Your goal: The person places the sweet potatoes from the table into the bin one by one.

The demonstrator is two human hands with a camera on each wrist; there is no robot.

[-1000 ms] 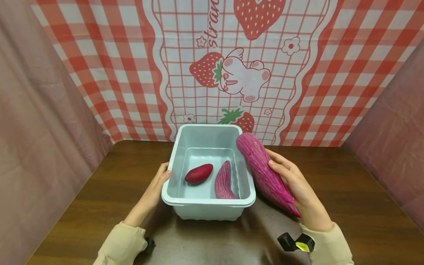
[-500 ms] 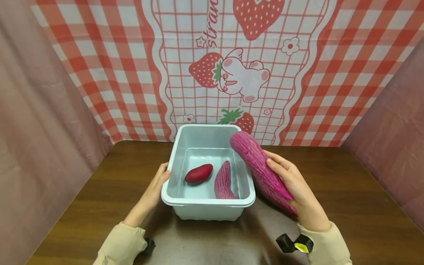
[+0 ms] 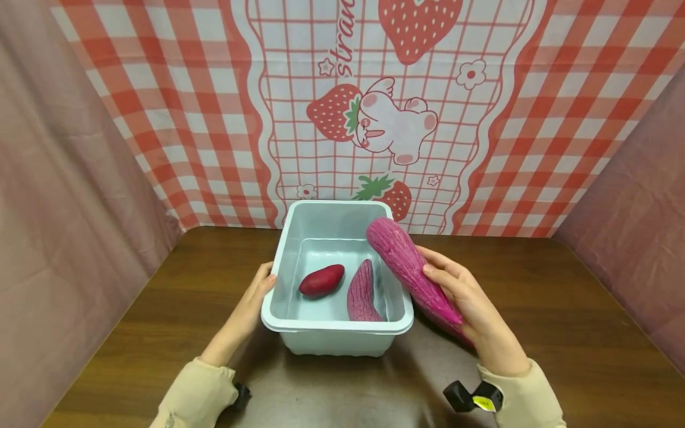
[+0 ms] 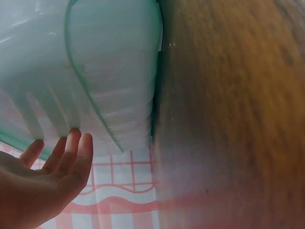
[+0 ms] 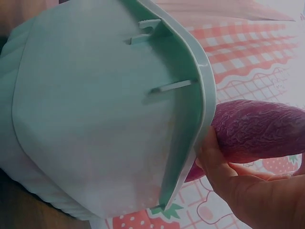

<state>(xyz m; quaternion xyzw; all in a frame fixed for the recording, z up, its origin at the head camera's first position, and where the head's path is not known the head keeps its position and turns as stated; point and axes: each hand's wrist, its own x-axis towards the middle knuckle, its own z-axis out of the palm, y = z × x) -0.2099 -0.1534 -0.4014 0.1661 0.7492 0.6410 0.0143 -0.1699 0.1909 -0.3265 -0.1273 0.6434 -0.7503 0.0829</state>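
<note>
A pale blue plastic basin [image 3: 342,326] stands on the table. My left hand [image 3: 251,306] rests on its left side, the thumb at the rim; in the left wrist view the fingertips [image 4: 74,136] touch the outer wall. My right hand [image 3: 471,306] grips a long, streaked purple sweet potato [image 3: 398,258], its rounded end over the basin's right rim. Beneath it another magenta length [image 3: 446,327] shows, partly hidden by the hand and the held piece. Inside the basin lie a small dark red sweet potato [image 3: 322,280] and a curved, streaked purple one [image 3: 363,294].
Behind the brown wooden table [image 3: 160,309] hangs a red-and-white checked cloth [image 3: 203,119] with strawberry prints. Pink curtains [image 3: 64,208] close off both sides. Dark wrist gear [image 3: 473,397] sits at the right sleeve.
My right hand has shifted left with the purple sweet potato, whose rounded end now overlaps the basin's right rim further; the magenta length below has moved along. My left hand and the basin stay put.
</note>
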